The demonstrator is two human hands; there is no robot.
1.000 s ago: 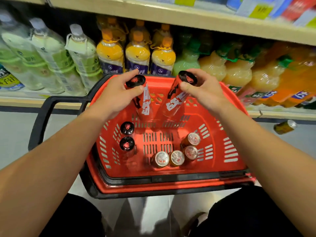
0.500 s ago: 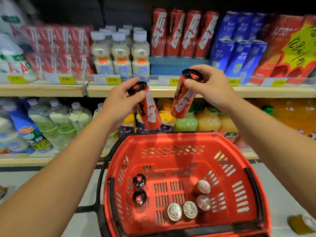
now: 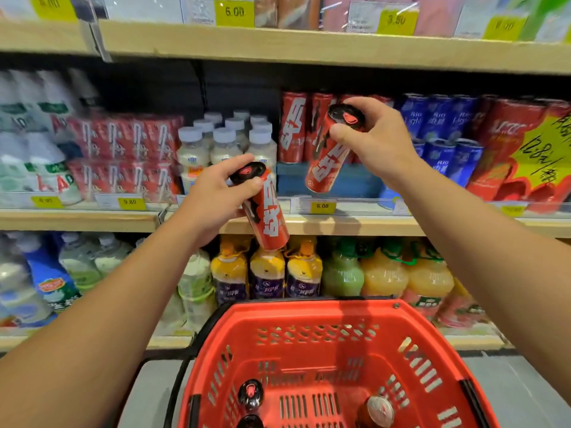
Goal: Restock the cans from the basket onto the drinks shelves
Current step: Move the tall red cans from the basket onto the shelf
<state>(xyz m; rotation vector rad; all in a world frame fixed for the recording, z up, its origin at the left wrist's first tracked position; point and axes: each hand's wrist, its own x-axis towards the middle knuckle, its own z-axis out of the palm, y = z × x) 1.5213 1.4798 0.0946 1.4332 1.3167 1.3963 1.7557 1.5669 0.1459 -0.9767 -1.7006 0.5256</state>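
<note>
**2 red cans raised toward the matching row**

The left hand grips 1 red can by its black top, fingers curled round it, base tilted down and away to the right. The right hand pinches a second can likewise, higher and nearer the shelved red cans just behind it. The yellow tag reads 6.00; blue cans say Rio. The basket below holds more.

The two held cans, one and the other, were red with white lettering, black figures and black tops. The basket was red with a black handle; price tags were yellow.
</note>
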